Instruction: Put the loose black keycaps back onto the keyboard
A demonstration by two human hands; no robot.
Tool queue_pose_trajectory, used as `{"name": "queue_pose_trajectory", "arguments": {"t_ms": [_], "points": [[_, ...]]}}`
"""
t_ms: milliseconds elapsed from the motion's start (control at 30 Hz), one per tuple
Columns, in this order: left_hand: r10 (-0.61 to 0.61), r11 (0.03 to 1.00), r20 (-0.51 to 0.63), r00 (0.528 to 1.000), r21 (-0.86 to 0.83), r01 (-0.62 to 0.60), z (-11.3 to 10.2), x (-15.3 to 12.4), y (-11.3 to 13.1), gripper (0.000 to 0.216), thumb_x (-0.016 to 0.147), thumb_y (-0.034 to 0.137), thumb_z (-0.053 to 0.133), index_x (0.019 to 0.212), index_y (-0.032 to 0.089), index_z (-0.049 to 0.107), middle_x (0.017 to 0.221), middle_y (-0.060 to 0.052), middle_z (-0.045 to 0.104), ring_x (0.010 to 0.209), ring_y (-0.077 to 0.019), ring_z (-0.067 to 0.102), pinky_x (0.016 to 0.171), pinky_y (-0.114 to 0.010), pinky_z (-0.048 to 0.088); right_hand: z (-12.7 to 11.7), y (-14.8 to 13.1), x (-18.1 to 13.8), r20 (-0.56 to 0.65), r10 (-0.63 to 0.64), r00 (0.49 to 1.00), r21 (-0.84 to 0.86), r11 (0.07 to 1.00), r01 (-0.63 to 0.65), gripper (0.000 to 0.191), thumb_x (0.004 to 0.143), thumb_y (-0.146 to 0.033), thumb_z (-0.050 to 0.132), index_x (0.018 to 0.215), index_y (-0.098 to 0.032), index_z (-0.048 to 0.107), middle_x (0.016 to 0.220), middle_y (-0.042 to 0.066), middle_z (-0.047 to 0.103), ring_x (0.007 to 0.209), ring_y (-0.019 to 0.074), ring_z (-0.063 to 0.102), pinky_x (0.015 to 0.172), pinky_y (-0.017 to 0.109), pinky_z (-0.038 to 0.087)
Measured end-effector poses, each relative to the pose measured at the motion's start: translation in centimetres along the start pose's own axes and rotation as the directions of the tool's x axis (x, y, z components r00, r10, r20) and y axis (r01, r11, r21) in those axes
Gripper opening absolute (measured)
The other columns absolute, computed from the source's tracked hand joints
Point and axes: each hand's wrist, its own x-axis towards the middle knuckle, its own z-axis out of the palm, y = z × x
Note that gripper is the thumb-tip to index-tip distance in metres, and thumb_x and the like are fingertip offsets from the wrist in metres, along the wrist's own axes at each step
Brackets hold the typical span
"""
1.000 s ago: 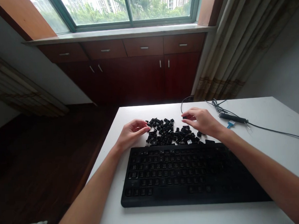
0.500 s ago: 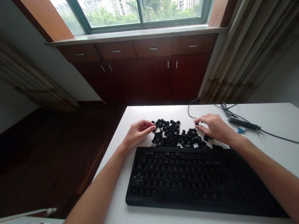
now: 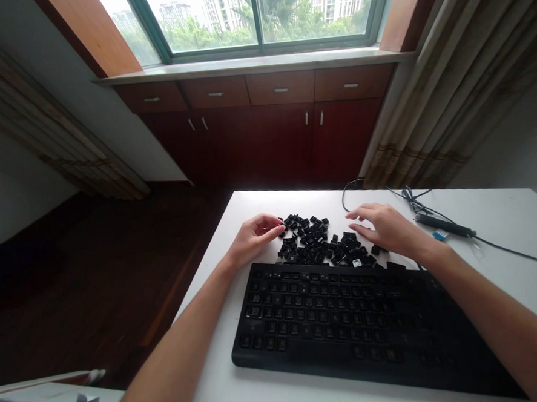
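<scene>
A loose heap of black keycaps [image 3: 314, 237] lies on the white table just beyond a black keyboard [image 3: 321, 319]. At the heap's left edge is my left hand [image 3: 256, 235], thumb and forefinger closed together with a black keycap showing at their tips. My right hand [image 3: 383, 227] hovers at the heap's right side, thumb and fingers apart and nothing seen between them. The keyboard's key positions look bare of caps over much of its left part. One pale keycap [image 3: 356, 263] stands out among the black ones. My right forearm covers part of the keyboard's right end.
A black cable [image 3: 414, 201] lies coiled at the back right of the white table [image 3: 501, 217]. Beside it are a dark stick-shaped tool [image 3: 445, 223] and a small blue item [image 3: 440, 235]. Red-brown cabinets [image 3: 283, 139] stand under the window beyond.
My right hand has let go of the small black keycap it pinched, and its fingers have parted. My left hand stays at the heap's left edge. The whole view has shifted slightly.
</scene>
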Motion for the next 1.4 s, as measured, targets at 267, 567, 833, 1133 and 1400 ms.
{"name": "queue_pose_trajectory", "arguments": {"t_ms": [267,567,833,1133,1400], "points": [[0.001,1.0,0.011,1.0,0.003,-0.001,0.0,0.0,0.0,0.026,0.082,0.038,0.077,0.097,0.018,0.072,0.095,-0.006,0.072,0.086,-0.017,0.068,0.078,-0.028,0.055,2.1,-1.8,3.6,0.074,-0.173,0.982,-0.024,0.984,0.175,0.035,0.096,-0.026,0.054,0.128,-0.017,0.065,0.124,0.012,0.069,0.115,0.0288,0.062,0.097,0.043,0.05],[-0.006,1.0,0.04,0.999,0.008,0.005,0.0,0.0,0.1,0.027,0.083,0.037,0.076,0.099,0.015,0.07,0.095,-0.006,0.071,0.087,-0.0165,0.068,0.081,-0.03,0.056,2.0,-1.5,3.5,0.057,-0.234,0.971,-0.075,0.969,0.237,0.03,0.095,-0.029,0.058,0.123,-0.02,0.068,0.119,0.013,0.069,0.106,0.03,0.063,0.09,0.045,0.051],[-0.009,1.0,0.039,0.999,0.011,0.009,0.0,-0.1,0.4,0.03,0.083,0.039,0.076,0.1,0.015,0.07,0.098,-0.007,0.072,0.089,-0.0171,0.068,0.083,-0.031,0.056,2.1,-2.0,3.3,0.061,-0.257,0.964,-0.046,0.964,0.26,0.019,0.096,-0.024,0.057,0.107,-0.021,0.072,0.107,0.01,0.073,0.101,0.0275,0.064,0.09,0.045,0.048],[-0.015,0.999,0.03,0.999,0.043,0.014,-0.1,-0.1,0.3,0.032,0.084,0.043,0.074,0.1,0.016,0.07,0.097,-0.008,0.072,0.089,-0.018,0.067,0.083,-0.033,0.056,2.3,-1.2,2.5,0.052,-0.105,0.993,0.13,0.987,0.097,0.021,0.093,-0.021,0.056,0.105,-0.022,0.074,0.106,0.007,0.075,0.091,0.0223,0.07,0.082,0.036,0.055],[-0.012,0.999,0.038,0.999,0.038,0.011,-0.2,0.0,0.0,0.029,0.086,0.041,0.073,0.101,0.017,0.071,0.096,-0.006,0.072,0.088,-0.0168,0.067,0.081,-0.031,0.054,2.3,-0.3,2.8,0.074,-0.035,0.997,0.239,0.971,0.016,0.025,0.092,-0.02,0.055,0.103,-0.022,0.078,0.104,0.007,0.074,0.09,0.0215,0.071,0.083,0.033,0.056]]}}
